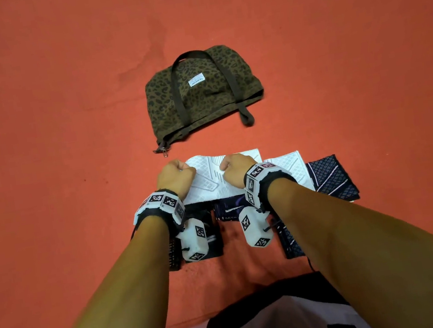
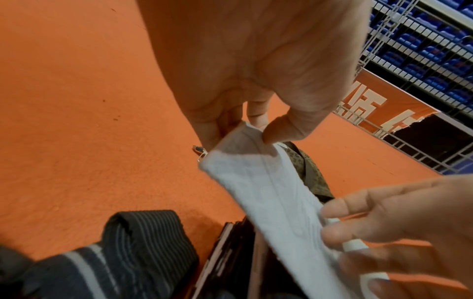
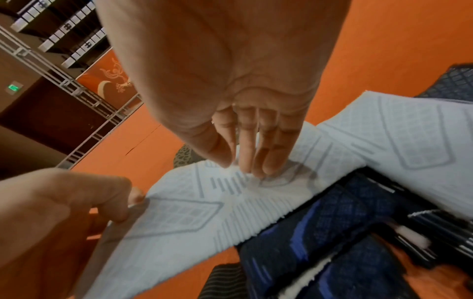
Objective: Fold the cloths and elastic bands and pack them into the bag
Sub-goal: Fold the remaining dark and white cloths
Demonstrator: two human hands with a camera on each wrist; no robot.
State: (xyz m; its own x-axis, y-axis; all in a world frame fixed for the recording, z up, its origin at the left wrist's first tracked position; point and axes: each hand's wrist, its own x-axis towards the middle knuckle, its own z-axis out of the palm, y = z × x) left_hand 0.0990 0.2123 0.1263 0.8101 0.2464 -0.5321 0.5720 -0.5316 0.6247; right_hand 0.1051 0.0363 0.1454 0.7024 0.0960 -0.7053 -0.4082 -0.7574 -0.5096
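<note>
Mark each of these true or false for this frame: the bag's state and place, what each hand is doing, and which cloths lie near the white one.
1. The leopard-print bag lies flat on the orange floor, beyond the cloths. True.
2. The left hand pinches an edge of the white patterned cloth. True.
3. The right hand holds the bag's handle. False: it is at the white patterned cloth, far from the bag.
4. A folded navy cloth lies on the right of the pile. True.
5. The white patterned cloth is already inside the bag. False: it lies outside, in front of the bag.
</note>
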